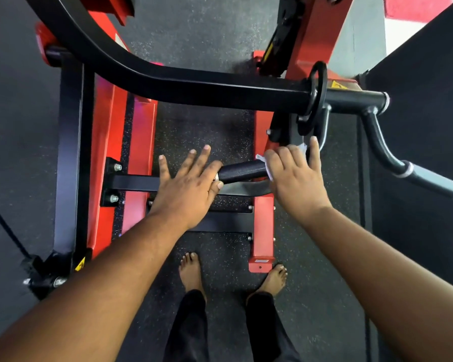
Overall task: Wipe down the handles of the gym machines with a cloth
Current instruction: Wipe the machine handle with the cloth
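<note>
A white cloth (268,163) is pressed around the black handle grip (242,170) by the right hand (294,176); the grip's free end is touched by the flat left hand (187,185).

Both arms extended forward and down. Left hand (187,182) flat, fingers splayed straight. Right hand (294,173) palm-down, fingers curled, thumb extended.
</note>
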The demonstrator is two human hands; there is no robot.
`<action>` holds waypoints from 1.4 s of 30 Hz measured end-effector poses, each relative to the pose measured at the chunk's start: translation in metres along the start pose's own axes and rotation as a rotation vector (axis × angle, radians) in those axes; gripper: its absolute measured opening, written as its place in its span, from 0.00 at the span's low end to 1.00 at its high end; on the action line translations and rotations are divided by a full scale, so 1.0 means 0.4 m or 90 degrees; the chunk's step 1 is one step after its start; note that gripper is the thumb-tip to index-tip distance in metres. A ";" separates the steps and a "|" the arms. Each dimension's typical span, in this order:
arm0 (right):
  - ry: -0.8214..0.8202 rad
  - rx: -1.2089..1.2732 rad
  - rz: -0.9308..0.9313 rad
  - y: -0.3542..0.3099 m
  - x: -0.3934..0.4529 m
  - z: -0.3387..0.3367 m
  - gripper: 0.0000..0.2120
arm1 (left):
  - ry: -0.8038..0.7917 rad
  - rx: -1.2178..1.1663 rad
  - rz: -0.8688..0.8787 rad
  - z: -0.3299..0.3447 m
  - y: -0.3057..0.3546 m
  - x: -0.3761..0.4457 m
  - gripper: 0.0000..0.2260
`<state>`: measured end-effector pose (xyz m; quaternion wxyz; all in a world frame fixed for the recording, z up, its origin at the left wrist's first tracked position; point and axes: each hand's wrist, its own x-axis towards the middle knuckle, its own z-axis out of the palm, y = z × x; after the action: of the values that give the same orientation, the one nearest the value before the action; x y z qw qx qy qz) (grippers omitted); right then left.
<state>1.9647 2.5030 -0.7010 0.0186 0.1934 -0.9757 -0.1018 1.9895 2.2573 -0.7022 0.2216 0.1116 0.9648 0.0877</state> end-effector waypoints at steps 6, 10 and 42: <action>-0.048 0.073 -0.013 -0.141 0.051 -0.028 0.14 | -0.005 0.000 -0.011 -0.006 0.007 -0.007 0.25; -0.020 0.092 -0.093 -0.146 0.047 -0.023 0.18 | -0.029 0.022 -0.016 -0.011 0.008 -0.004 0.27; -0.056 0.061 -0.078 -0.183 0.017 -0.042 0.28 | -0.045 -0.020 -0.020 -0.003 -0.005 -0.006 0.28</action>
<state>1.9869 2.4310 -0.6997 -0.0398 0.2489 -0.9656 -0.0645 1.9906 2.2548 -0.7005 0.2587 0.0963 0.9564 0.0953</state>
